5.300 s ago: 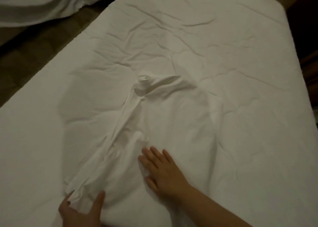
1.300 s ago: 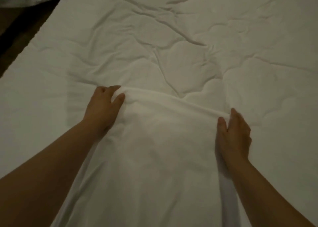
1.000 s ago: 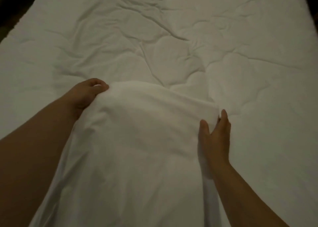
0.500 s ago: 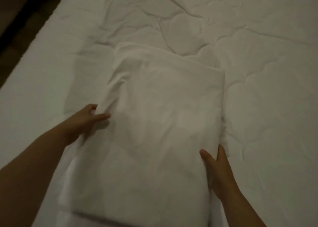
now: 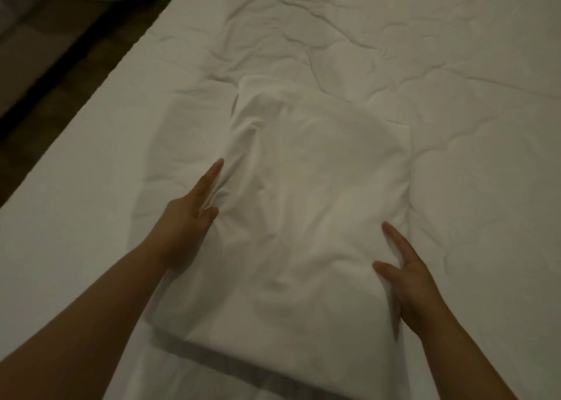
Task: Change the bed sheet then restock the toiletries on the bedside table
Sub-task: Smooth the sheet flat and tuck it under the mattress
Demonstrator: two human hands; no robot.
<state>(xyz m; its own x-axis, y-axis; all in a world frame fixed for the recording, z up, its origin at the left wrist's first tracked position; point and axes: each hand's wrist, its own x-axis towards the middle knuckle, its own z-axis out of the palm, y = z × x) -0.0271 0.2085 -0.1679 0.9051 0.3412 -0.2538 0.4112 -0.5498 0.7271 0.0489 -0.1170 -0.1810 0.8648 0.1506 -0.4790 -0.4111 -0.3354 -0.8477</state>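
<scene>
Matt, creased, seemingly cotton sheet [image 5: 303, 202]

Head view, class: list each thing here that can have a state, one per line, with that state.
folded sheet: folded, lying flat on the mattress, creased.
mattress: covered in white, wrinkled.
left hand: fingers straight, against the sheet's left edge.
right hand: fingers straight, against its right edge.

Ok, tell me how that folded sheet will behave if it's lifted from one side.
The folded sheet is probably floppy: it creases around the left hand. Its layers would likely sag and unfold. It looks light, though bulky.
</scene>
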